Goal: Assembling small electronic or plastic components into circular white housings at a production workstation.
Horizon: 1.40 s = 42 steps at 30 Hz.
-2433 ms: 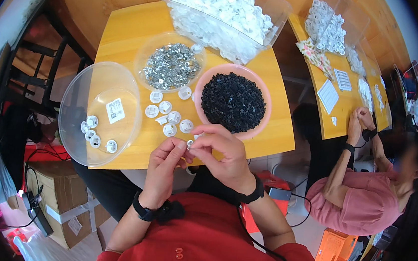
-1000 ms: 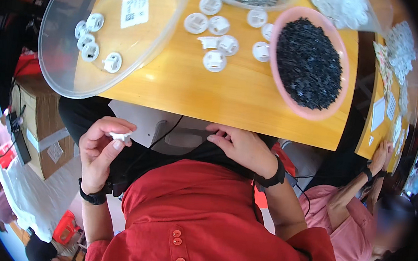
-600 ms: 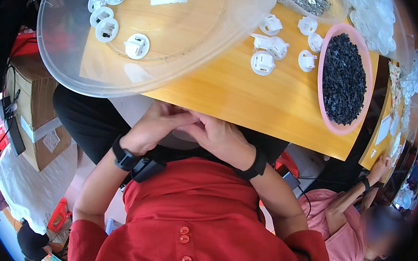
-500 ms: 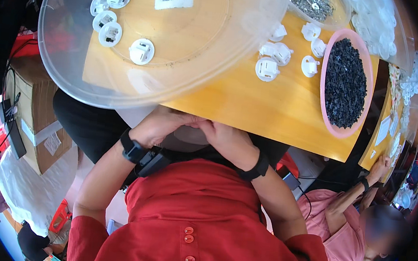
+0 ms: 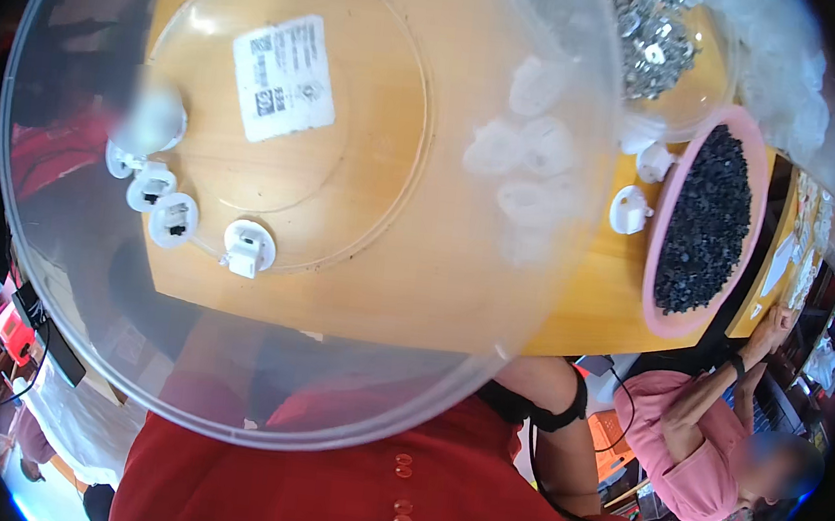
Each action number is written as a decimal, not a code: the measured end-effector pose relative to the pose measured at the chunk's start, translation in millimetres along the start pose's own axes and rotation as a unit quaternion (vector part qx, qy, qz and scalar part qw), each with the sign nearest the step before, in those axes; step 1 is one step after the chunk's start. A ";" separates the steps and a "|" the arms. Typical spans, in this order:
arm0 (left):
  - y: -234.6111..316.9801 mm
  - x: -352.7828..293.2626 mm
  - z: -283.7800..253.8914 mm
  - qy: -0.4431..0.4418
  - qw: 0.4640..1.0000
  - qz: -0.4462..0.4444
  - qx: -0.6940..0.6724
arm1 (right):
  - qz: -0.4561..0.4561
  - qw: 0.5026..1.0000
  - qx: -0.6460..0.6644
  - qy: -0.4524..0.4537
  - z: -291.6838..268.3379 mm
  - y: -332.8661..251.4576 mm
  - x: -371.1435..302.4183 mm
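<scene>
In the head view, the clear tub (image 5: pixel 404 400) fills most of the space before us and covers the place where our hands would show. Our right hand (image 5: pixel 535 378) is seen only in part by the tub's rim, a black band (image 5: pixel 578 405) round its wrist; its fingers are hidden, so we cannot tell whether they grip anything or lie loose. We make out only a dim, skin-toned patch through the hazy plastic on the left hand's side, and cannot tell that hand's state either.

Well to the left of our right hand, white discs (image 5: pixel 173 220) lie in the tub, one of them blurred; at least two show dark spots. A label (image 5: pixel 284 77) sits farther ahead of them. Straight ahead of the right hand, more discs show mistily through the tub's wall.

Ahead and to its right, other discs stand on the table (image 5: pixel 613 315), near the pink bowl (image 5: pixel 653 273) of black bits (image 5: pixel 708 223). Beyond these are metal bits (image 5: pixel 654 52). Off to our right, a co-worker's hands (image 5: pixel 779 323) are at another table.
</scene>
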<state>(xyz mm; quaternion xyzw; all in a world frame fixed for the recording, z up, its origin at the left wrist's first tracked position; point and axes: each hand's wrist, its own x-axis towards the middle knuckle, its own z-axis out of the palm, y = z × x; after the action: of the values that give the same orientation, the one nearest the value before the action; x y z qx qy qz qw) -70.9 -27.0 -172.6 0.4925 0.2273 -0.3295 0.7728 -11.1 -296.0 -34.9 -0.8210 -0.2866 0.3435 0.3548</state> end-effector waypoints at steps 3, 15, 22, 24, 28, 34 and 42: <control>-34.0 -4.1 -3.8 0.009 1.000 -0.023 0.006 | 0.044 0.991 0.126 -0.025 -20.5 -15.4 9.0; -137.6 -31.2 20.9 0.005 0.997 -0.051 0.056 | 0.114 0.893 0.388 -0.196 -19.2 -10.6 -32.7; -140.3 0.9 29.3 -0.009 0.994 -0.027 0.104 | 0.090 0.856 0.455 -0.230 -16.1 -3.8 -44.0; -125.9 24.8 25.1 -0.010 0.992 0.000 0.126 | 0.071 0.853 0.463 -0.231 -15.2 -7.8 -44.5; -66.4 121.9 17.8 -0.031 0.979 0.106 0.172 | 0.065 0.842 0.476 -0.243 -5.2 -2.2 -40.3; -46.6 171.6 23.2 -0.023 0.964 0.154 0.214 | 0.139 0.822 0.492 -0.251 -28.0 0.5 -39.7; -55.3 207.7 23.5 -0.020 0.953 0.160 0.257 | 0.141 0.780 0.536 -0.290 -31.5 9.3 -41.3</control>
<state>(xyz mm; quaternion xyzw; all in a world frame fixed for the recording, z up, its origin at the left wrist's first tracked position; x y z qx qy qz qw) 30.3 -124.2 -337.2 0.6977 0.0371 -0.2585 0.6671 -9.6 -343.1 -11.2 -0.3915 -0.0265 0.7099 0.5849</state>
